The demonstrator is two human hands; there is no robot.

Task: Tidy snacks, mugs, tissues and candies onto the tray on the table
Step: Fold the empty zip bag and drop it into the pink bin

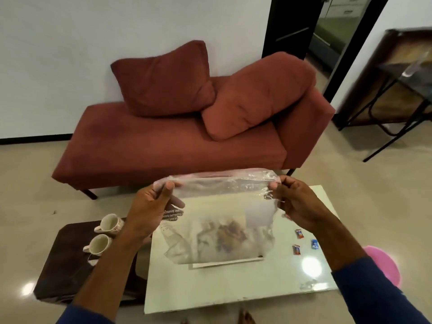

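Observation:
I hold a clear plastic zip bag up over the white table. My left hand pinches its top left corner and my right hand pinches its top right corner. Brownish snacks and white paper sit in the bag's lower part. Three wrapped candies lie on the table's right side. Two white mugs lie tipped on a dark low stool to the left. A flat white edge, perhaps a tray, shows under the bag.
A rust-red chaise sofa with two cushions stands behind the table. A pink round thing sits on the floor at the right. A black-framed side table stands far right, beside a dark doorway.

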